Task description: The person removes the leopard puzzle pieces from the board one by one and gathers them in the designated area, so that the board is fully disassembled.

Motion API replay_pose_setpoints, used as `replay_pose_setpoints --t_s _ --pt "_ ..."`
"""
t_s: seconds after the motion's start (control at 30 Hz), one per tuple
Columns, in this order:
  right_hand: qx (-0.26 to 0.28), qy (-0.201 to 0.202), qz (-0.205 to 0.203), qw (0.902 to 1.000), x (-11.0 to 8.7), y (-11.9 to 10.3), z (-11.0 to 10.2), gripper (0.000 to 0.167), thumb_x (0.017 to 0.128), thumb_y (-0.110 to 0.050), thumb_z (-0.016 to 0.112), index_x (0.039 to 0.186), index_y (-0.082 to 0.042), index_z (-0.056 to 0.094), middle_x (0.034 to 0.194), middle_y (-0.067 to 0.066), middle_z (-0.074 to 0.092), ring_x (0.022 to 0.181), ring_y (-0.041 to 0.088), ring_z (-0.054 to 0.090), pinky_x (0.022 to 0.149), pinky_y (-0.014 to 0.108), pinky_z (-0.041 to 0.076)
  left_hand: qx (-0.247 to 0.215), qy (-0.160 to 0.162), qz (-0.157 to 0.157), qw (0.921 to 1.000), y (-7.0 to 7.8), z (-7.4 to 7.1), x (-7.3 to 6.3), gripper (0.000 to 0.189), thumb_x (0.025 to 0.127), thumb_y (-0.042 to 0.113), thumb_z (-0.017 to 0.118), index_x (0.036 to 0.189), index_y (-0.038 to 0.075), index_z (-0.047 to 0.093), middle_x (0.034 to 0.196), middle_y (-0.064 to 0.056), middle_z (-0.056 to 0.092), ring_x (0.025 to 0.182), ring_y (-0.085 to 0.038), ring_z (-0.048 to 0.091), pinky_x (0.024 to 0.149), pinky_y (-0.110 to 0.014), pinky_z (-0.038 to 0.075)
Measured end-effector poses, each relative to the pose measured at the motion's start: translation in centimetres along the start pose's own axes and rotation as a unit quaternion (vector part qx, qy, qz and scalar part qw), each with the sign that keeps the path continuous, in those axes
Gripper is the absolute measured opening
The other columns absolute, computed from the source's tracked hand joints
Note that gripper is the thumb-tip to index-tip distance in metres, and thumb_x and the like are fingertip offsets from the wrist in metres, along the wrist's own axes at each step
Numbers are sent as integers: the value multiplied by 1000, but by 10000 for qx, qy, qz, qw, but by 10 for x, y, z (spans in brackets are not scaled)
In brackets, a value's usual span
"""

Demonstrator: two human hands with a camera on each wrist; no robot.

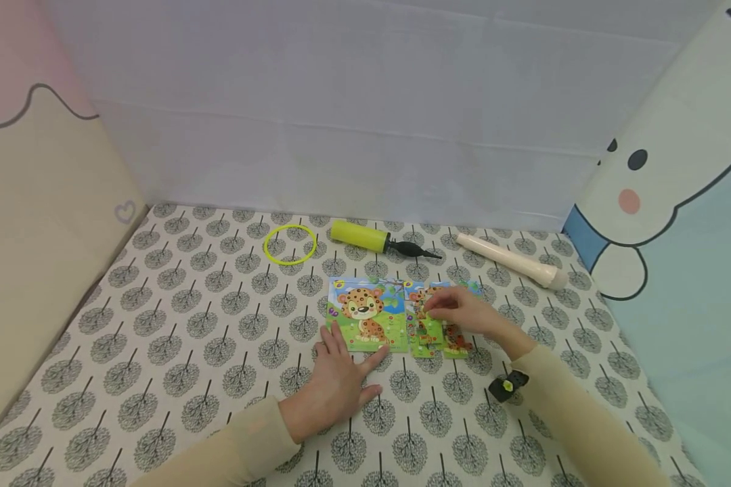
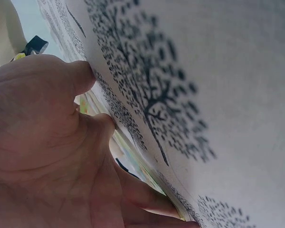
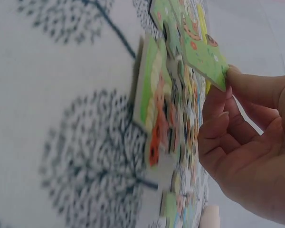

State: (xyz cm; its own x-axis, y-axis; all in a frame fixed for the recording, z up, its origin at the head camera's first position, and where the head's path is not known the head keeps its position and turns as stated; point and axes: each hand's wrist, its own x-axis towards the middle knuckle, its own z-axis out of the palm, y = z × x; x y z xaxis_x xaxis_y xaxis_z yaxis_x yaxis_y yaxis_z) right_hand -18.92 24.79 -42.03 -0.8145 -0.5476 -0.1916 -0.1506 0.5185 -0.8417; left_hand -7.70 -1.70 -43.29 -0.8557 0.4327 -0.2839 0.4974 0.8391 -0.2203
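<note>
A leopard picture card lies on the tree-patterned cloth. My left hand rests at its lower edge with fingers spread, the fingertips touching the card and the cloth. In the left wrist view the palm of the left hand faces the camera. Just to the right, several jigsaw pieces with leopard and grass prints lie close together. Above them my right hand pinches a green jigsaw piece between thumb and fingers. This piece is tilted over the others; an orange-printed piece lies below it.
Behind the card lie a yellow-green ring and a yellow-green hand pump with a black nozzle. A pale stick with a thicker end lies at the back right. Fabric walls stand around the table.
</note>
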Motion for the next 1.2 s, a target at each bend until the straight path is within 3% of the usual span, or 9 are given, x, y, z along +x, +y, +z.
replay_pose_setpoints --t_s 0.4,0.57,0.73,1.0,1.2 --pt "-362 358 105 9986 -37 25 -26 18 93 -10 62 105 1 69 100 10 67 87 23 63 73 37 51 70 -125 3 9999 2 -3 -1 67 90 72 20 150 47 6 135 -46 28 123 -60 31 97 -55 39" --pt "-597 456 388 9964 -50 33 -36 21 95 -17 62 108 -3 69 100 5 68 90 19 64 77 37 51 82 -167 -9 9998 1 -4 -1 67 90 73 20 150 47 6 135 -46 29 123 -60 31 96 -55 40" --pt "-575 355 537 9963 -62 39 -44 21 94 -17 62 107 -1 68 97 6 67 88 20 63 77 37 51 82 -152 8 9999 0 -6 -1 67 90 73 21 150 47 7 134 -45 31 123 -60 31 95 -55 40" --pt "-247 116 784 9965 -73 46 -48 19 93 -14 63 105 1 68 91 9 67 80 25 61 66 39 50 -44 -159 -9 9999 -1 -5 -1 67 90 73 23 150 47 8 134 -46 30 123 -61 30 96 -55 40" --pt "-482 215 742 9958 -74 52 -46 15 93 -11 62 103 -1 69 91 7 66 79 23 61 66 35 51 -53 -116 7 9999 0 -3 0 67 90 72 23 151 46 9 134 -46 29 123 -61 30 95 -56 39"
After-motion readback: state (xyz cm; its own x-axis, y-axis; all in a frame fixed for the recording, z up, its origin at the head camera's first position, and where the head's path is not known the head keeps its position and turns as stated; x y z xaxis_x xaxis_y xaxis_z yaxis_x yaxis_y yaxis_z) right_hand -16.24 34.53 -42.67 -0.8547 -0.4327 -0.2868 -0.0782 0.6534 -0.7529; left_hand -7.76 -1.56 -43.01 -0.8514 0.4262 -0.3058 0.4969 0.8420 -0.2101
